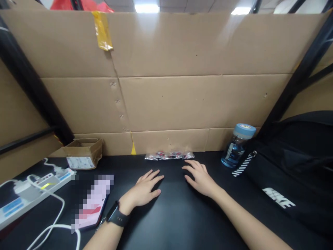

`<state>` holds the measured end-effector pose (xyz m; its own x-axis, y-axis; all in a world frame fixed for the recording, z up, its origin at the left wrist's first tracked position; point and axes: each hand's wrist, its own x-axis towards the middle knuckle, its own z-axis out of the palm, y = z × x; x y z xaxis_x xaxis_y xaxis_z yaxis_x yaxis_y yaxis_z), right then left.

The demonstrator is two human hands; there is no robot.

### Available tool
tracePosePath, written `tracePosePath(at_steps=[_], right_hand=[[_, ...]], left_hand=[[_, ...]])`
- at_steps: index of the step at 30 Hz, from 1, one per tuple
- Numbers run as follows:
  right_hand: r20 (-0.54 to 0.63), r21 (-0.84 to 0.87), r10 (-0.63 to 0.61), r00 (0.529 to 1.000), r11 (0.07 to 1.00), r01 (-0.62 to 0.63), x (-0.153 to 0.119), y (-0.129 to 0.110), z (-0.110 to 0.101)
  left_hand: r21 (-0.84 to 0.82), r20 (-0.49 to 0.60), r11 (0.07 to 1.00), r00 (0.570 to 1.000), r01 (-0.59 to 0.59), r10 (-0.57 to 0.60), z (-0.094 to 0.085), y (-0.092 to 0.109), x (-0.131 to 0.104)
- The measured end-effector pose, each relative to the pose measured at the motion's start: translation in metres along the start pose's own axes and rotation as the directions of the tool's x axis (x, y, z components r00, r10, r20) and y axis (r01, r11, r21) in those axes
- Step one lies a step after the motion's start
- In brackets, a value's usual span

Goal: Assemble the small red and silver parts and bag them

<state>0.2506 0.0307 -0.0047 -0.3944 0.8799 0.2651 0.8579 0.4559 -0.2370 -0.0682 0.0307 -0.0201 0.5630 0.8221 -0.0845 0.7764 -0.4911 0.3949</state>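
Observation:
My left hand [146, 189], with a dark watch [117, 213] on its wrist, is over the black tabletop [169, 222], fingers spread and holding nothing. Opposite it, my right hand [199, 176] is also open, its fingers apart and pointing left. A clear plastic packet [169, 156] lies along the foot of the cardboard wall, just beyond my right fingertips. Small red and dark pieces show through its film, too small to name. Whether the right fingertips touch the packet, I cannot tell.
A phone [95, 203], pixelated on screen, lies left beside a white power strip [39, 194] with cables. Behind them stands an open cardboard box [83, 154]. On the right are a blue-lidded bottle [238, 146] and a black bag [293, 173]. A cardboard wall [169, 104] closes off the back.

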Motion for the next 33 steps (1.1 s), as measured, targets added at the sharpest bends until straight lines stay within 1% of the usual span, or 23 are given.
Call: tracePosePath(at_steps=[3, 4, 6, 8, 10, 12, 13, 15, 17, 19, 21, 22, 24, 26, 28, 30, 32, 33], right_hand=[[-0.099, -0.051, -0.129, 0.987, 0.991, 0.124, 0.036, -0.029, 0.003], [-0.126, -0.069, -0.142, 0.982, 0.989, 0.134, 0.051, -0.038, 0.005], [-0.178, -0.108, -0.130, 0.975, 0.988, 0.112, 0.083, -0.053, 0.010], [-0.170, -0.146, -0.117, 0.979, 0.985, 0.092, 0.111, -0.065, 0.016], [-0.110, -0.176, -0.100, 0.989, 0.981, 0.080, 0.132, -0.074, 0.022], [-0.081, -0.192, -0.069, 0.994, 0.980, 0.052, 0.144, -0.079, 0.026], [-0.085, -0.190, -0.053, 0.995, 0.981, 0.036, 0.147, -0.081, 0.026], [-0.129, -0.163, -0.037, 0.991, 0.986, 0.016, 0.145, -0.082, 0.025], [-0.209, -0.081, -0.037, 0.977, 0.997, 0.021, 0.135, -0.083, 0.023], [-0.283, 0.044, -0.041, 0.958, 0.997, 0.056, 0.117, -0.082, 0.019], [-0.332, 0.195, -0.030, 0.943, 0.976, 0.100, 0.092, -0.081, 0.016], [-0.342, 0.263, -0.042, 0.939, 0.955, 0.139, 0.079, -0.080, 0.016], [-0.322, 0.375, -0.072, 0.944, 0.906, 0.198, 0.053, -0.076, 0.020], [-0.299, 0.461, -0.070, 0.952, 0.863, 0.208, 0.036, -0.069, 0.030], [-0.278, 0.510, -0.075, 0.958, 0.834, 0.213, 0.030, -0.061, 0.042], [-0.237, 0.550, -0.080, 0.968, 0.811, 0.201, 0.034, -0.055, 0.054], [-0.183, 0.561, -0.094, 0.979, 0.807, 0.182, 0.039, -0.052, 0.059], [-0.153, 0.555, -0.111, 0.982, 0.813, 0.178, 0.041, -0.051, 0.059]], left_hand=[[-0.023, -0.020, 1.000, 1.000, 0.003, -0.003, -0.002, 0.002, -0.001], [-0.034, -0.030, 0.999, 1.000, 0.001, -0.002, -0.003, 0.002, -0.001], [-0.056, -0.049, 0.998, 0.999, -0.008, 0.005, -0.005, 0.002, -0.002], [-0.071, -0.075, 0.997, 0.997, -0.018, 0.013, -0.008, 0.000, -0.003], [-0.076, -0.108, 0.997, 0.994, -0.029, 0.021, -0.011, -0.001, -0.004], [-0.077, -0.151, 0.996, 0.988, -0.036, 0.024, -0.014, -0.001, -0.005], [-0.077, -0.173, 0.996, 0.985, -0.037, 0.023, -0.015, -0.001, -0.005], [-0.080, -0.226, 0.996, 0.974, -0.034, 0.015, -0.016, 0.001, -0.004], [-0.108, -0.298, 0.994, 0.955, -0.020, -0.014, -0.017, 0.003, -0.002], [-0.181, -0.383, 0.983, 0.921, -0.006, -0.065, -0.017, 0.006, 0.001], [-0.303, -0.426, 0.953, 0.897, -0.019, -0.117, -0.014, 0.010, 0.005], [-0.373, -0.420, 0.927, 0.897, -0.032, -0.137, -0.011, 0.011, 0.008], [-0.500, -0.366, 0.865, 0.917, -0.048, -0.160, -0.004, 0.014, 0.014], [-0.564, -0.321, 0.824, 0.932, -0.046, -0.167, 0.005, 0.014, 0.020], [-0.550, -0.313, 0.833, 0.939, -0.054, -0.145, 0.012, 0.013, 0.027], [-0.505, -0.296, 0.861, 0.948, -0.053, -0.115, 0.014, 0.011, 0.033], [-0.484, -0.237, 0.875, 0.965, -0.021, -0.108, 0.012, 0.010, 0.036], [-0.488, -0.203, 0.873, 0.971, 0.013, -0.127, 0.010, 0.010, 0.037]])
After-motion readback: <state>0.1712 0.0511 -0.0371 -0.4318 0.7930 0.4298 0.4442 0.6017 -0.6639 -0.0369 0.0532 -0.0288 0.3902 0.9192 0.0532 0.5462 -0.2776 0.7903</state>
